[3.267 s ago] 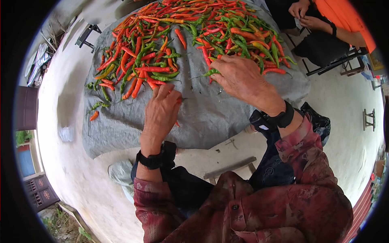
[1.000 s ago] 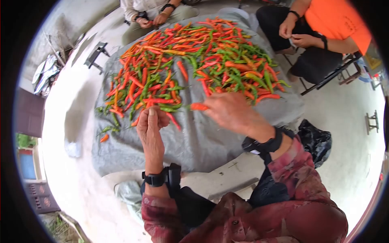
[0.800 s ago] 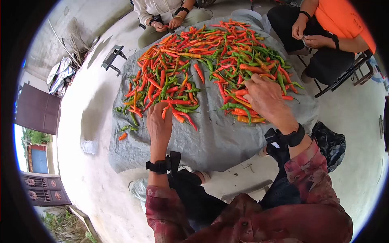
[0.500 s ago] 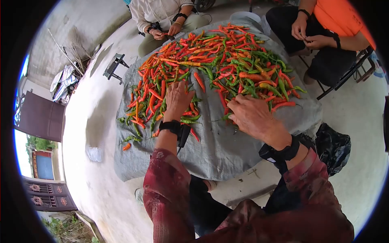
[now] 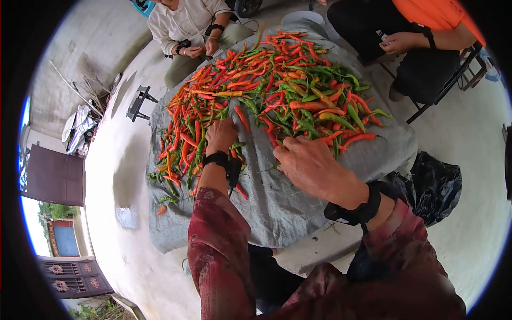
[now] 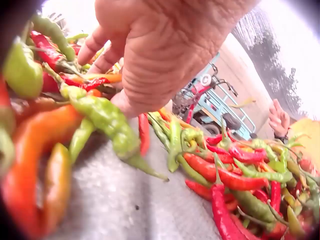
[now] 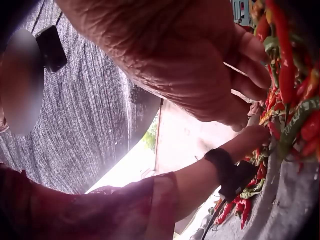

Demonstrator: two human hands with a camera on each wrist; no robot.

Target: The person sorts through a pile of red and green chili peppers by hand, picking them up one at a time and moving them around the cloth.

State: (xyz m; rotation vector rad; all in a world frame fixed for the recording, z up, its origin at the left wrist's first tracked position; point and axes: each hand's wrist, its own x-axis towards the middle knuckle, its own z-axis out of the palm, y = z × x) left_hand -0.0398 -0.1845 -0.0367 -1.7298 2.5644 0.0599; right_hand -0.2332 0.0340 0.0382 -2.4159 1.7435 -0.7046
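Note:
Red, orange and green chili peppers lie in a left heap point(image 5: 184, 141) and a right heap point(image 5: 325, 114) on a grey cloth point(image 5: 266, 213). My left hand point(image 5: 221, 134) reaches into the inner side of the left heap. In the left wrist view, the fingers point(image 6: 95, 47) extend down among the chilies, the tips partly hidden; a bumpy green chili point(image 6: 105, 117) lies just before them. At the near edge of the right heap is my right hand point(image 5: 312, 165), palm down. Its fingers point(image 7: 250, 75) are loosely bent, with nothing visible between them in the right wrist view.
A single red chili point(image 5: 241, 118) lies between the heaps. Two people sit around the far side, one in a white top point(image 5: 178, 26), one in an orange shirt point(image 5: 432, 18). A black plastic bag point(image 5: 434, 186) lies at the right; a small stool point(image 5: 141, 104) stands at the left.
My left hand has moved forward from the cloth's near side into the left heap. My right hand held an orange chili, went over the right heap, and now is at its near edge without it.

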